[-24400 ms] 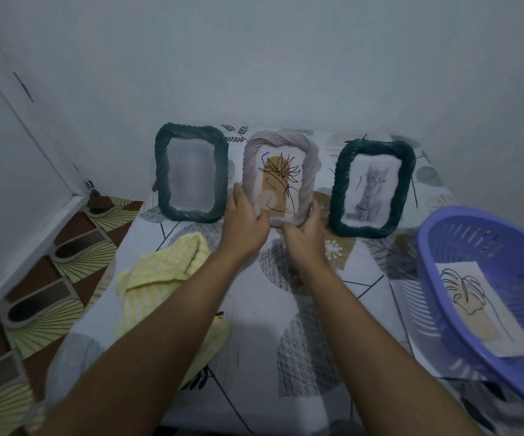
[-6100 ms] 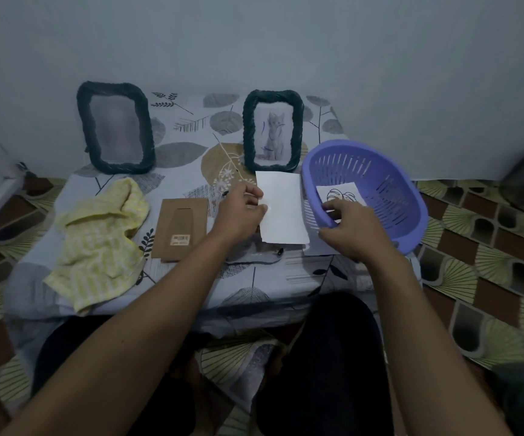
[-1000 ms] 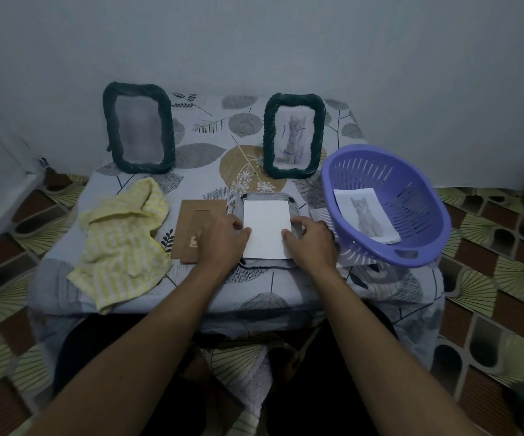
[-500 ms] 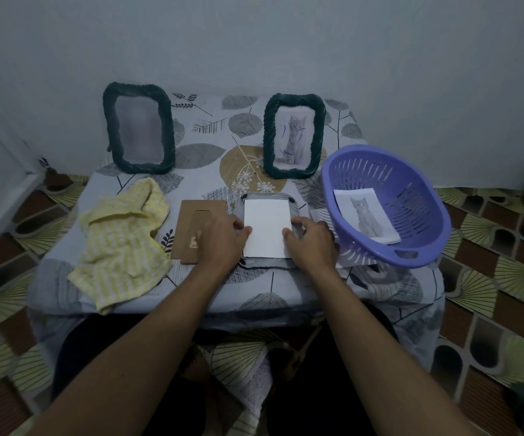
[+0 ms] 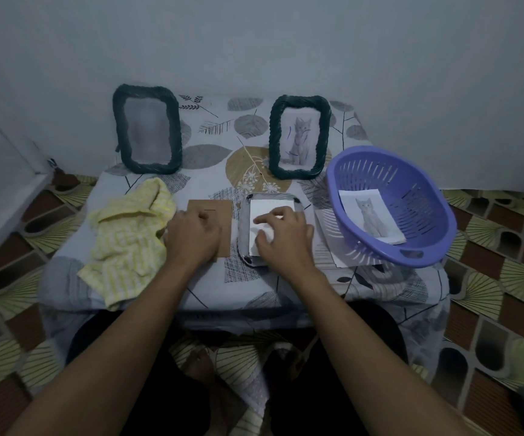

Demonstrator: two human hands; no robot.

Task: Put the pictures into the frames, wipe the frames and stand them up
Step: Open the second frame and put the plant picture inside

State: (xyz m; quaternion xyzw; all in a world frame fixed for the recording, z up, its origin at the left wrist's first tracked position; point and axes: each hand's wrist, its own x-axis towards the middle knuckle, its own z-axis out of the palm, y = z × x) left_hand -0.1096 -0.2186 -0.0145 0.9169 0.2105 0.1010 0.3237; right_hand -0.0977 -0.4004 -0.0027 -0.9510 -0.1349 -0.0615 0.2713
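Our right hand presses relaxed fingers on the white picture to seat it in the flat frame, while our left hand lies on the cardboard backing, grip unclear.

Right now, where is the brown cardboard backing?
The brown cardboard backing lies flat on the table, left of centre in the head view, between the yellow cloth and the flat-lying grey frame; the left hand rests on it.
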